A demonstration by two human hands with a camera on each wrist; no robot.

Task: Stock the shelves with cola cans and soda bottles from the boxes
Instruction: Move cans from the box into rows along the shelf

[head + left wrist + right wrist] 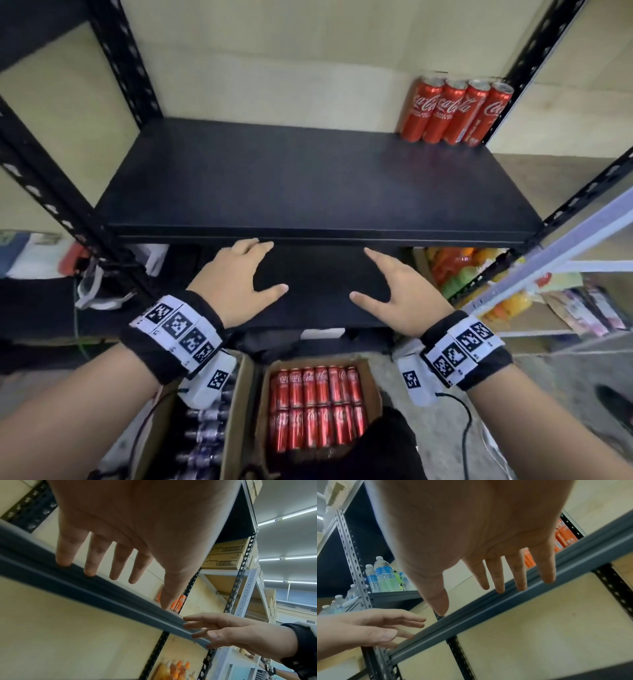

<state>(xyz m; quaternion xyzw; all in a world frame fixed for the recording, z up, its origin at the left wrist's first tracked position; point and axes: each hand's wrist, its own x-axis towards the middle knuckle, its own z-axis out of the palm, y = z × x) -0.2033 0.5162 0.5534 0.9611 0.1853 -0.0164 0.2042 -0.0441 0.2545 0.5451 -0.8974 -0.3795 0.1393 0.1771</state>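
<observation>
Several red cola cans (455, 111) stand in a row at the back right corner of the black shelf (274, 185). Both hands hover empty just below and in front of the shelf's front edge, fingers spread. My left hand (246, 274) is at centre left, my right hand (383, 284) at centre right. On the floor below, an open cardboard box (371, 383) holds rows of red cola cans (317, 407). Left of it, a second box (239, 411) holds soda bottles (205, 431) with pale caps. The shelved cans show partly behind the fingers (517, 568) in the right wrist view.
Black slotted uprights (116, 51) frame the shelf. A grey rack (561, 260) at right carries orange and green drinks (459, 270). Water bottles (383, 576) sit on a neighbouring rack. Cables (466, 421) trail on the floor near the boxes.
</observation>
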